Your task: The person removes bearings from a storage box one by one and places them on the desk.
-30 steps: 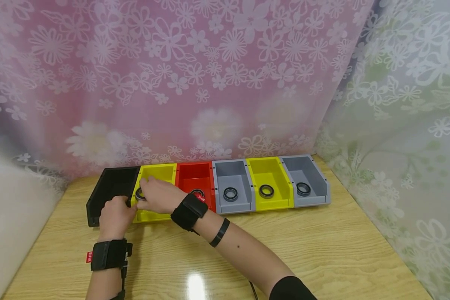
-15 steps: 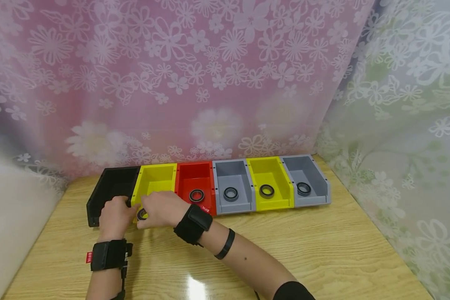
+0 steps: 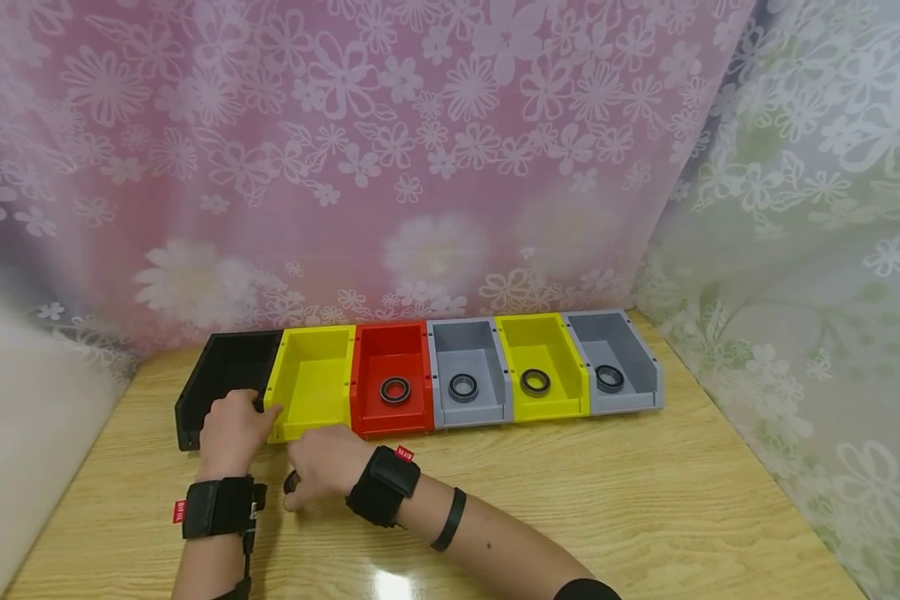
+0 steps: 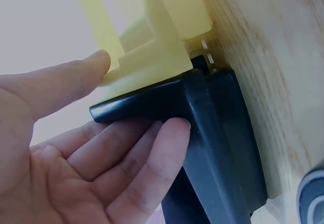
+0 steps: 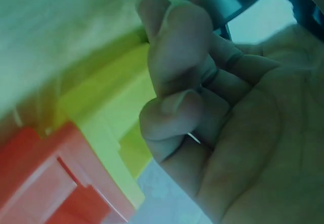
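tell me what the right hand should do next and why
Probably set the dark ring down on the table: the right hand pinches it out in front of the yellow bin next to the black bin, while the left hand grips their adjoining walls.

A dark ring [image 3: 292, 482], partly hidden, is held before the leftmost yellow bin [image 3: 317, 398].

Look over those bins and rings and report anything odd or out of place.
Nothing looks damaged or spilled. One ring stands out: the right hand holds it in front of the bins, while four other rings each lie inside one.
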The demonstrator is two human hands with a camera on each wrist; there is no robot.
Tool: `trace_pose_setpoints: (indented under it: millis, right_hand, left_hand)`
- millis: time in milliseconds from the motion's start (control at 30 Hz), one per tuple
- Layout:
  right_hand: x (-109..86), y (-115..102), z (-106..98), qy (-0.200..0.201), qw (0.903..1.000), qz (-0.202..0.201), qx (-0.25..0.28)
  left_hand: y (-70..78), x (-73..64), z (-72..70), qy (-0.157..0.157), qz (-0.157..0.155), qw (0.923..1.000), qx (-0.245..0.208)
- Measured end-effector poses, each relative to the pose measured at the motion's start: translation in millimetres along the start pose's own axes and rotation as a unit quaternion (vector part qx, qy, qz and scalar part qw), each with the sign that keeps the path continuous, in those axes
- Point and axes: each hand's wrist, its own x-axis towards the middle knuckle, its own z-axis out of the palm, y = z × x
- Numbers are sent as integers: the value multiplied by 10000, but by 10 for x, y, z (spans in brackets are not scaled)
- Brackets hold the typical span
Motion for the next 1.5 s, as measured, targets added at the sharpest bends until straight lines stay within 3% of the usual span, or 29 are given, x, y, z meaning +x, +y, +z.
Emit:
trace_pose_setpoints:
  millis: [467, 700, 1033, 1500]
  right_hand:
    - [-15, -106, 278, -37, 9988, -108, -476]
    - [-1, -132, 314, 8, 9976, -23, -697]
    - [6, -146, 343, 114, 9962, 26, -866]
    - [-14, -150, 322, 55, 9970, 139, -755]
  left_hand:
    - [16, -15, -7, -85, -56, 9999, 14]
    - [7, -15, -3, -9, 79, 10000, 29]
    - [25, 3, -6, -57, -45, 10000, 52]
    - [40, -13, -21, -86, -35, 9999, 38]
